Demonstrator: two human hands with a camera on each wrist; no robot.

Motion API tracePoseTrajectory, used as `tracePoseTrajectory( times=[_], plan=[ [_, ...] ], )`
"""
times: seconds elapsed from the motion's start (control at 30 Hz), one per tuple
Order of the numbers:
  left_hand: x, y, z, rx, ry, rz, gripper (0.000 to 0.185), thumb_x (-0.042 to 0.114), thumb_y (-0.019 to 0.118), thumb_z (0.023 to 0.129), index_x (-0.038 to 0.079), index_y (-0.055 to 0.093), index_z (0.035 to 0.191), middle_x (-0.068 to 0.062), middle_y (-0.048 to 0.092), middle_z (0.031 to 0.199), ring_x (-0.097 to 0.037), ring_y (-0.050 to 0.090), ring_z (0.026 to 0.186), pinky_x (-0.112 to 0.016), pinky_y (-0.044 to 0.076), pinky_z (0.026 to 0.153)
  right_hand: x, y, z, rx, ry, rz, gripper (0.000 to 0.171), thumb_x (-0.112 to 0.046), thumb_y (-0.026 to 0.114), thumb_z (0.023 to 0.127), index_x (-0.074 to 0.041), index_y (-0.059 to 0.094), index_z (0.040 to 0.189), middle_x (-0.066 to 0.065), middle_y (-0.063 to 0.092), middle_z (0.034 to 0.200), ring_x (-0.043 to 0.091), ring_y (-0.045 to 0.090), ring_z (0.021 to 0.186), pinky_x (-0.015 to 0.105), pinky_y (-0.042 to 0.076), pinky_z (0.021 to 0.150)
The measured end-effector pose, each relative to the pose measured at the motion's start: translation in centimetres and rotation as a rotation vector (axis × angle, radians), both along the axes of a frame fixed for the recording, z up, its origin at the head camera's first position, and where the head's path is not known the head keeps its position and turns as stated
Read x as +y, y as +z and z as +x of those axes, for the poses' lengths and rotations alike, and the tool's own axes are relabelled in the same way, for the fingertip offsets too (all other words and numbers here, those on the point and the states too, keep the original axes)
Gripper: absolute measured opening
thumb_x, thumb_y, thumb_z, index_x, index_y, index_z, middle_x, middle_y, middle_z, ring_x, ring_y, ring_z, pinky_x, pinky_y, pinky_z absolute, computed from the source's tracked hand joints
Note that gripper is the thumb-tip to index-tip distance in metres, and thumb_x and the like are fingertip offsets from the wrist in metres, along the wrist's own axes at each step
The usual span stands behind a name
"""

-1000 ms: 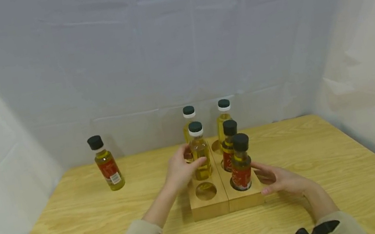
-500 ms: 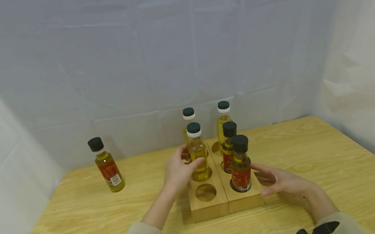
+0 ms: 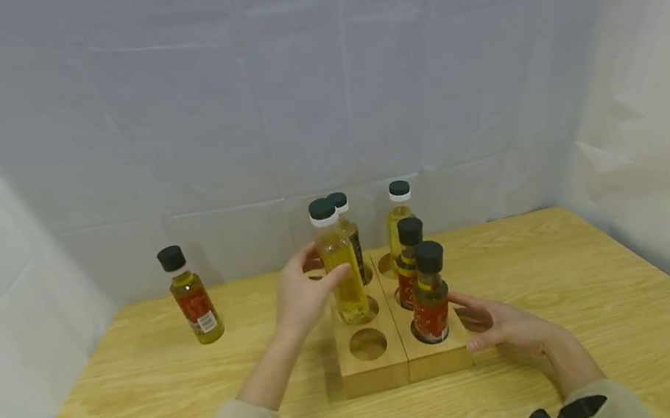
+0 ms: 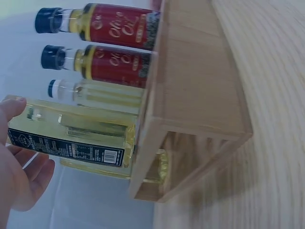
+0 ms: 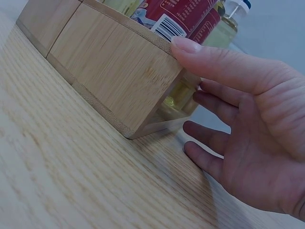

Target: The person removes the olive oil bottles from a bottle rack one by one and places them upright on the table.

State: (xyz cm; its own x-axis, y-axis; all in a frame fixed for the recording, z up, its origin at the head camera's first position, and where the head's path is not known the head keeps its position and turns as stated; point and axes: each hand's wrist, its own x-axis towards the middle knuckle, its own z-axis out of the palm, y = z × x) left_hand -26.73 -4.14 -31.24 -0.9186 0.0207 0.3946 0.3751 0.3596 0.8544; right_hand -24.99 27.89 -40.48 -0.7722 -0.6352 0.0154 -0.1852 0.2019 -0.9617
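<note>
My left hand (image 3: 303, 293) grips a bottle of yellow oil (image 3: 344, 275) with a dark green cap and white collar. The bottle leans slightly left, its base at the middle hole of the left wooden rack (image 3: 375, 379). In the left wrist view, a dark label with a barcode shows on this oil bottle (image 4: 86, 138). My right hand (image 3: 509, 320) touches the near right corner of the right wooden rack (image 3: 439, 364) with its thumb; its other fingers spread along the rack's side. Two red-labelled olive oil bottles, the nearer one (image 3: 430, 312) in front, stand in that rack.
A further green-capped bottle (image 3: 353, 235) stands behind the held one, and another (image 3: 401, 223) at the right rack's far end. One red-labelled olive oil bottle (image 3: 196, 304) stands alone at the table's left. The left rack's front hole (image 3: 368, 344) holds nothing. White sheeting surrounds the table.
My left hand has raised the held bottle and shifted it left, tipping its cap leftward, so more of the bottle behind shows. The right hand has stayed in place.
</note>
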Motion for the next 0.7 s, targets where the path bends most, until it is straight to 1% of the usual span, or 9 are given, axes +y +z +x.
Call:
tracePoseTrajectory(
  times=[0.13,0.23,0.3,0.43,0.63,0.7],
  plan=[
    [-1.0,1.0,0.2,0.034,0.026,0.024,0.056,0.023,0.076,0.078,0.001,0.054,0.124,-0.013,0.061,0.109,-0.024,0.057,0.098,-0.034,0.052,0.08,0.1,0.0,-0.1,-0.001,-0.008,0.006,0.088,-0.011,0.066,0.086,0.003,0.004,0.147,0.028,0.001,0.15,0.048,0.007,0.134,0.054,0.015,0.107],
    [-2.0,1.6,0.3,0.035,0.041,0.043,0.055,0.022,0.075,0.079,0.001,0.053,0.125,-0.014,0.059,0.11,-0.025,0.056,0.099,-0.035,0.051,0.081,0.2,0.1,-0.1,0.004,-0.007,0.01,0.088,-0.011,0.066,0.086,0.003,0.004,0.147,0.029,0.001,0.15,0.049,0.008,0.134,0.055,0.015,0.107],
    [-2.8,1.8,0.3,0.021,0.055,0.053,0.057,0.022,0.075,0.079,0.001,0.051,0.127,-0.015,0.058,0.111,-0.025,0.055,0.1,-0.035,0.05,0.082,0.2,0.2,-0.1,0.008,-0.005,0.009,0.088,-0.011,0.065,0.086,0.004,0.004,0.146,0.029,0.001,0.149,0.049,0.008,0.133,0.055,0.015,0.107],
    [-4.5,1.8,0.4,0.005,0.092,0.047,0.06,0.021,0.074,0.08,-0.001,0.049,0.129,-0.017,0.057,0.114,-0.027,0.053,0.104,-0.037,0.049,0.085,0.2,0.2,0.0,0.006,-0.003,0.008,0.087,-0.011,0.065,0.086,0.004,0.003,0.146,0.03,0.001,0.149,0.05,0.008,0.133,0.056,0.015,0.106],
    [-7.0,1.4,0.9,-0.046,0.178,-0.016,0.064,0.033,0.073,0.081,0.004,0.048,0.132,-0.014,0.056,0.12,-0.027,0.053,0.107,-0.039,0.049,0.086,0.3,0.1,-0.1,0.012,-0.005,0.009,0.087,-0.011,0.065,0.086,0.004,0.003,0.146,0.03,0.001,0.149,0.05,0.008,0.133,0.056,0.016,0.106],
    [-7.8,1.1,1.1,-0.065,0.198,-0.022,0.067,0.036,0.072,0.08,0.005,0.047,0.134,-0.014,0.055,0.122,-0.028,0.053,0.107,-0.04,0.049,0.086,0.4,0.1,-0.1,0.014,-0.003,0.01,0.087,-0.011,0.065,0.087,0.005,0.003,0.146,0.03,0.001,0.149,0.05,0.008,0.133,0.056,0.016,0.106]
  ],
)
